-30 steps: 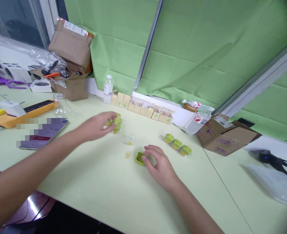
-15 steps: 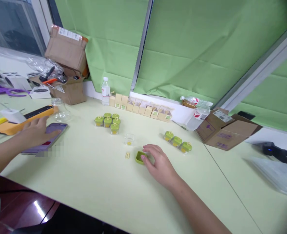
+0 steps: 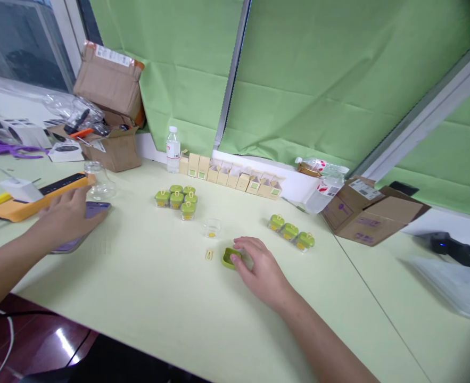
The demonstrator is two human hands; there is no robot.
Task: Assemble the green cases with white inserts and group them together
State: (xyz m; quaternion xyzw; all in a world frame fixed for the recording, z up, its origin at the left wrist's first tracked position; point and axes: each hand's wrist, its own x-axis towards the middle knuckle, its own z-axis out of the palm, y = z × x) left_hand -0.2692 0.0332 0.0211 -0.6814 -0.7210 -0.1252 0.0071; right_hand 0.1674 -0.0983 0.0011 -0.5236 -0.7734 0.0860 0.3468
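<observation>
My right hand [image 3: 263, 274] grips the right side of a small green lid [image 3: 227, 257], with the thumb over its rim. The lid lies hollow side up on the table. Close to it are a small clear plastic box [image 3: 212, 226] with a yellow patch on it and a small cream-coloured loop [image 3: 209, 255]. At the left, my left hand [image 3: 64, 217] is open, fingers spread, over a purple-grey phone [image 3: 98, 208] that it partly covers. Whether the palm touches the phone, I cannot tell.
Several green-lidded boxes [image 3: 176, 198] stand grouped left of centre, and three more [image 3: 289, 231] form a row at right. Small cartons [image 3: 230, 176] and a water bottle [image 3: 173, 150] line the back. An orange power strip [image 3: 15, 208] and a glass jar [image 3: 101, 186] are at left.
My left hand has moved a little to the right across the phone, which also appears shifted slightly right. My right hand and the green lid stay almost still.
</observation>
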